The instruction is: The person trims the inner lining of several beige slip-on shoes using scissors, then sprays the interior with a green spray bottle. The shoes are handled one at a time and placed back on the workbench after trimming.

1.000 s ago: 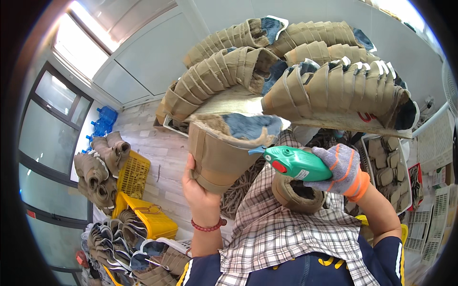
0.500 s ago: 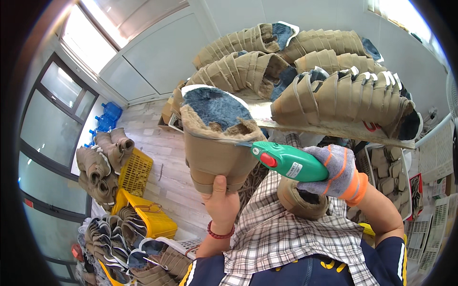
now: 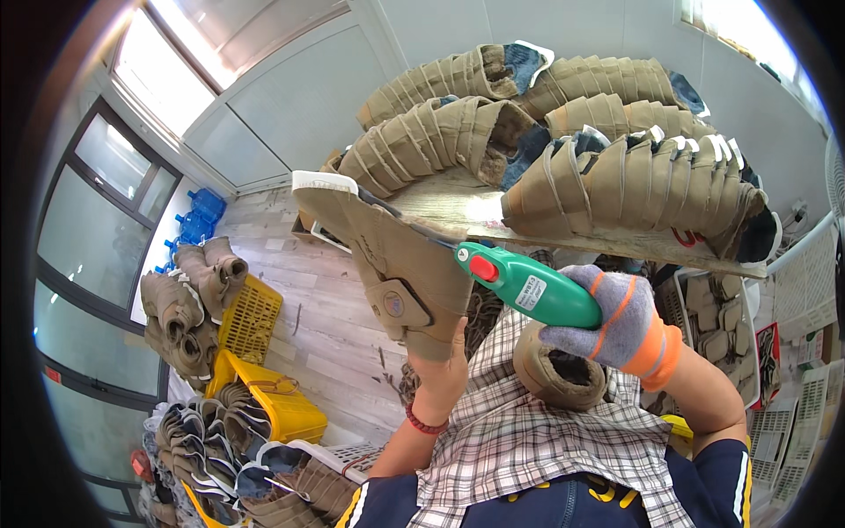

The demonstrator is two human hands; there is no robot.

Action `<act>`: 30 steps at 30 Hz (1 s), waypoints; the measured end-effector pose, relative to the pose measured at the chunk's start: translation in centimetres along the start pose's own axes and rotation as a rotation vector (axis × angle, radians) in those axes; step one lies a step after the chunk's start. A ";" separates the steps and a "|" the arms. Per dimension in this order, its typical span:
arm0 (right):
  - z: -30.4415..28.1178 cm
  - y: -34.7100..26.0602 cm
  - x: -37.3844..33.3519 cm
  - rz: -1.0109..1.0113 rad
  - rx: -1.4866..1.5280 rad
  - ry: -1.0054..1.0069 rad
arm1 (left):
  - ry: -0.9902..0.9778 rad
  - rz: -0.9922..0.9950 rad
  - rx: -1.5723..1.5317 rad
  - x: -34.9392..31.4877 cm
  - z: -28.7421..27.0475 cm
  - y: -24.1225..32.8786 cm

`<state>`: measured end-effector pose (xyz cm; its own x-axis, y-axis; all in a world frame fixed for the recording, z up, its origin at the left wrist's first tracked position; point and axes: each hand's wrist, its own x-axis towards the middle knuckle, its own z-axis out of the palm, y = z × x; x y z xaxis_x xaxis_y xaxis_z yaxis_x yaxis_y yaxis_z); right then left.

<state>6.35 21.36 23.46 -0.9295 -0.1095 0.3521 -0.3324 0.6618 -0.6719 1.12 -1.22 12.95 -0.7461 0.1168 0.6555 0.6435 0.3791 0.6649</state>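
Note:
My bare left hand [image 3: 440,374] is closed round one end of a brown boot upper [image 3: 378,229] with a strap patch on its side. The upper stands raised before me, its white-edged end at the top left. In a grey and orange glove, my right hand [image 3: 620,321] grips a green handheld power tool [image 3: 537,286] with a red button. The thin tip of the tool lies against the upper's edge; whether it touches is hard to tell. A second brown, fur-lined boot piece [image 3: 559,374] rests on my checked apron [image 3: 493,440].
Rows of nested brown uppers [image 3: 634,194] lie on a wooden board [image 3: 634,246] ahead. Yellow crates [image 3: 282,400] with more boots stand on the floor at left. Blue water bottles [image 3: 207,207] are by the wall. At right, a white crate [image 3: 748,352] holds brown pieces.
My left hand has turned the upper, so its outer side with the strap patch faces me instead of the blue lining. The green tool has shifted slightly left and tilted more.

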 end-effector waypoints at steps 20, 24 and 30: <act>-1.6 2.5 1.1 0.441 0.538 0.004 | -0.049 -0.267 -0.091 -5.7 -1.7 -2.2; -1.6 5.6 -2.6 0.390 0.139 0.119 | 0.080 -0.487 -0.531 -2.4 -5.6 -4.0; -2.1 7.5 -8.3 0.605 0.050 0.097 | -0.602 -0.101 1.122 3.5 -13.3 -6.5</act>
<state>11.90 28.80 16.87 -0.9378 0.3443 -0.0454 0.2406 0.5500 -0.7998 -3.42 -15.54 15.67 -0.9318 0.3261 0.1596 0.3023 0.9403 -0.1564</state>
